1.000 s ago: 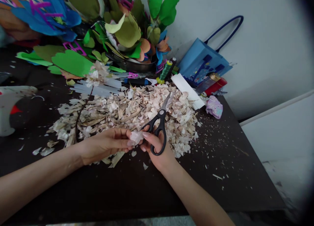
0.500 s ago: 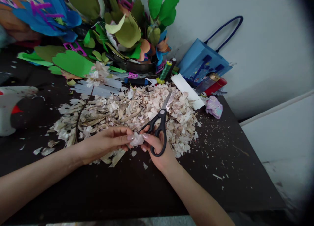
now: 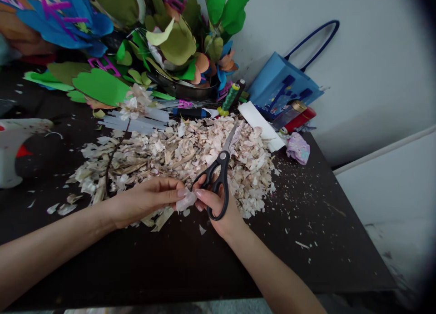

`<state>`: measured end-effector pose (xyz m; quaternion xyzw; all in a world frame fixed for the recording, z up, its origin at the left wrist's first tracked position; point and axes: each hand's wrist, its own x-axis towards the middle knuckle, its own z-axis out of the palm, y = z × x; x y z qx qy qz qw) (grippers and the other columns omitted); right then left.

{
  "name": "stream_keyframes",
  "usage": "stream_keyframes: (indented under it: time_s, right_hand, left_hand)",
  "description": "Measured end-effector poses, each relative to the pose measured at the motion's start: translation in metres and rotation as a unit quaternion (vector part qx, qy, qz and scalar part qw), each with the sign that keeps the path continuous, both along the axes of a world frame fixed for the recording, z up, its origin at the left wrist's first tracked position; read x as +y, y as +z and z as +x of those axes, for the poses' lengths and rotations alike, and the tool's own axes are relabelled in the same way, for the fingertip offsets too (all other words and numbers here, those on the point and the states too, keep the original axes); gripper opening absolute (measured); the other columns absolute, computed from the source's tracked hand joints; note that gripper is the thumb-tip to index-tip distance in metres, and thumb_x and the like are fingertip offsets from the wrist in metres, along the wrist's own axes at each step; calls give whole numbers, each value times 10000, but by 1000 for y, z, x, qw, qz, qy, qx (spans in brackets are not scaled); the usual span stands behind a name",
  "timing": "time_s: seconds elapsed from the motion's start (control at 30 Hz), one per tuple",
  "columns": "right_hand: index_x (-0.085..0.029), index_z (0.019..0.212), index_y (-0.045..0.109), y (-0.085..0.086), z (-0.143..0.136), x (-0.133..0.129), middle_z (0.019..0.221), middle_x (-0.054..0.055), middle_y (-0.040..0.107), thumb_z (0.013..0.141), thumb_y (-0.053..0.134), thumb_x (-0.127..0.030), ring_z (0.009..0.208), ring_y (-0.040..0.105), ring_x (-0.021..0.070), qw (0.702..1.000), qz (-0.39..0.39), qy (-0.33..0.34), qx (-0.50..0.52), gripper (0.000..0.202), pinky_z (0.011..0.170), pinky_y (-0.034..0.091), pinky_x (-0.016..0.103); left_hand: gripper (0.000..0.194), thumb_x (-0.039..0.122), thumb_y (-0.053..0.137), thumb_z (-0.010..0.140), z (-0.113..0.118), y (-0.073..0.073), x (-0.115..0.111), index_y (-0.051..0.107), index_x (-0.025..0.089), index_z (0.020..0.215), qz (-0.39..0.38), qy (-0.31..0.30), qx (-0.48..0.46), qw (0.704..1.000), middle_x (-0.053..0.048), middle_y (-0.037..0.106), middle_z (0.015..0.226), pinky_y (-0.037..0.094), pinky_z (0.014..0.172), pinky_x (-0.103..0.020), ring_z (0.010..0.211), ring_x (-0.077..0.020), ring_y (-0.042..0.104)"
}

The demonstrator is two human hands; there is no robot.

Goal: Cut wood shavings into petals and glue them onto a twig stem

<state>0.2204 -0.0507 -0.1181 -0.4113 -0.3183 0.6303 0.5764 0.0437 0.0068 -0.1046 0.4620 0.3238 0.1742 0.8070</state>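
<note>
A small whitish petal piece is pinched between the fingertips of my left hand and my right hand. Black-handled scissors hang on my right hand, a thumb and fingers by the loops, with the blades pointing up and away. Beneath and beyond both hands spreads a heap of pale dried petals. A dark stem with a pale petal flower at its top lies across the heap's left side.
Colourful paper flowers fill a pan at the back. A blue bag, thread spools, a white strip and a crumpled cloth stand or lie right of it. A white glue gun is at left on the dark table.
The petal piece has shifted slightly left and down between my fingers. The scissors in my right hand have tilted and moved a little left.
</note>
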Motion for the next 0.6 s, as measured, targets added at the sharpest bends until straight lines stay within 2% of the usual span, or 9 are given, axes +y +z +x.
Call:
stream_keyframes:
  time_s: [0.17,0.37,0.47,0.6]
  right_hand:
    - [-226,843,614,-1,0,0,724,-40,629,709,778,-259,498,461,84,1000,-10,-2,2,215,473,381,230]
    - [-208,827,635,5,-1,1,717,-26,615,705,811,-296,552,510,98,999,-30,-23,13,232,453,385,210]
    - [-199,816,632,6,-1,2,710,-15,605,721,813,-345,601,569,121,999,-43,-23,22,251,443,381,206]
    - [-198,822,627,5,-1,3,689,-17,611,676,827,-297,600,576,130,997,-62,-8,35,267,439,379,212]
  left_hand:
    - [239,405,828,759,-1,1,-1,730,188,782,-79,25,-22,996,-10,673,784,438,723,-274,768,-166,558]
    - [214,333,855,748,-3,-4,0,731,182,834,-134,55,-40,989,5,695,797,470,688,-246,756,-142,584]
    - [180,294,844,768,-4,-4,0,733,192,868,-150,82,-52,984,15,706,814,480,685,-239,753,-135,595]
    - [113,276,798,823,-4,-5,2,731,187,837,-136,75,-57,986,6,710,815,483,694,-233,756,-132,600]
